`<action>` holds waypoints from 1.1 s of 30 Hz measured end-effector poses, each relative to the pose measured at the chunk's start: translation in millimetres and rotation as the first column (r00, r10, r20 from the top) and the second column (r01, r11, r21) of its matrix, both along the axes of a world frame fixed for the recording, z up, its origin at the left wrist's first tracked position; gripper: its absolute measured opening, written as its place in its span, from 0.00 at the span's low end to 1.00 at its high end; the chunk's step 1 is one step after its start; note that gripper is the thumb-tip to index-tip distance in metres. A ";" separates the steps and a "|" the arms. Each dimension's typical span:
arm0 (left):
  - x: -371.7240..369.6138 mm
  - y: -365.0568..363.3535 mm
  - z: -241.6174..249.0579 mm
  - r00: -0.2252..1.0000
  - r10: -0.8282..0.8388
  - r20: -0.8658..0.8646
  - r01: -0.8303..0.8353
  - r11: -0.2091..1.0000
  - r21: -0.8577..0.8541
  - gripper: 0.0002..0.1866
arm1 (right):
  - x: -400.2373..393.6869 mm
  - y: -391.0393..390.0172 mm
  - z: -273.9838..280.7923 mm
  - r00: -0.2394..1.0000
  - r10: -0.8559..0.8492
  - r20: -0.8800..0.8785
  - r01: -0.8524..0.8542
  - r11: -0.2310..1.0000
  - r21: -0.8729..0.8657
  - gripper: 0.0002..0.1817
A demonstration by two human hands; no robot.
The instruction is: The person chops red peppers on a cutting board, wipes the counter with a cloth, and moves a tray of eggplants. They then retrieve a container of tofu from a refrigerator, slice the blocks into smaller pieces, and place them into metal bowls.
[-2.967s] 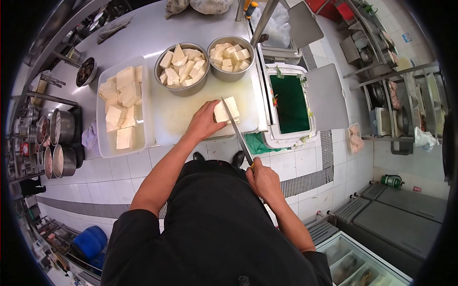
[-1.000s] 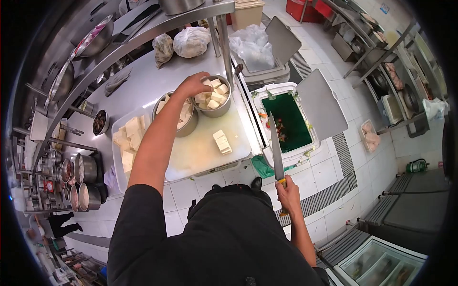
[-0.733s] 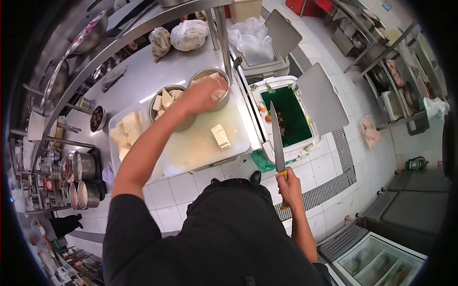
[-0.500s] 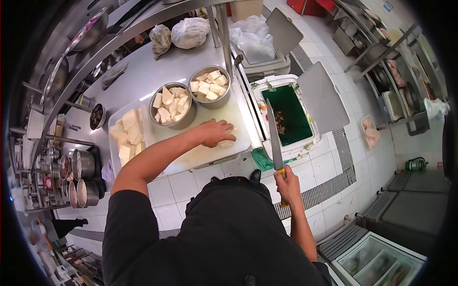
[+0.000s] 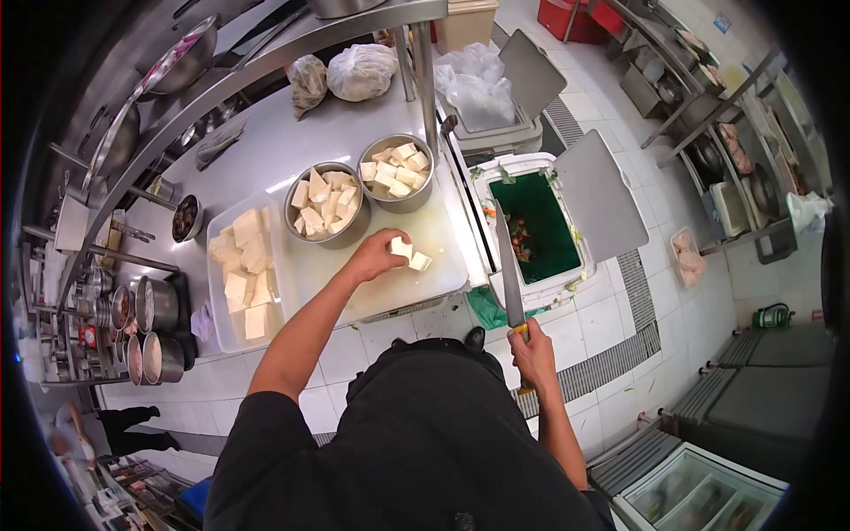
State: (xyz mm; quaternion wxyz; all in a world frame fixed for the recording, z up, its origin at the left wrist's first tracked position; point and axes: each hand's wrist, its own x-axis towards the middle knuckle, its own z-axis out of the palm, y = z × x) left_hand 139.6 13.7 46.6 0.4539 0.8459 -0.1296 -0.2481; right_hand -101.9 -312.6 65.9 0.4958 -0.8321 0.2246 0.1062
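My left hand (image 5: pixel 376 257) is over the white cutting board (image 5: pixel 354 296), its fingers closed on a pale block piece (image 5: pixel 401 247). Another pale piece (image 5: pixel 421 262) lies against it on the right. My right hand (image 5: pixel 533 350) grips the yellow handle of a long knife (image 5: pixel 509 274), whose blade points away over the near edge of the green-lined bin. Two round metal pots (image 5: pixel 326 205) (image 5: pixel 396 173) filled with cut pale chunks stand at the board's far side. Left of the board, a white tray (image 5: pixel 217 305) holds larger pale blocks.
The open bin (image 5: pixel 553 221) with its grey lid (image 5: pixel 602 195) stands right of the counter. Plastic bags (image 5: pixel 361 71) and a small bowl (image 5: pixel 186 218) sit on the steel counter. Another person's dark-clothed legs (image 5: pixel 133 429) show at lower left.
My left hand has drawn back to the left, from lying spread over the pale piece to holding one piece upright. The view has shifted slightly. The knife stays in my right hand.
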 end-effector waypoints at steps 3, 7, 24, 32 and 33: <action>-3.9 4.6 8.1 0.976 0.188 -0.113 -0.207 0.960 -0.191 0.22 | 5.6 -1.4 4.7 0.999 0.035 0.029 -0.033 0.998 -0.048 0.16; 20.4 -10.6 64.9 0.968 0.243 0.059 -0.203 0.902 -0.382 0.21 | 13.9 -0.3 16.2 0.997 0.055 -0.059 -0.057 0.998 -0.037 0.23; 176.9 -19.7 87.6 0.965 0.194 0.176 -0.225 0.958 0.176 0.39 | 9.5 -2.8 2.4 0.996 0.073 -0.046 -0.073 0.997 0.000 0.25; 173.8 -30.9 97.6 0.935 0.268 0.233 -0.310 0.936 0.167 0.40 | 13.4 -7.4 -1.8 0.995 0.088 -0.042 -0.089 0.996 -0.023 0.26; 172.7 -29.0 94.0 0.934 0.269 0.234 -0.312 0.935 0.167 0.40 | 13.7 -7.2 -0.2 0.994 0.091 -0.053 -0.092 0.995 -0.024 0.26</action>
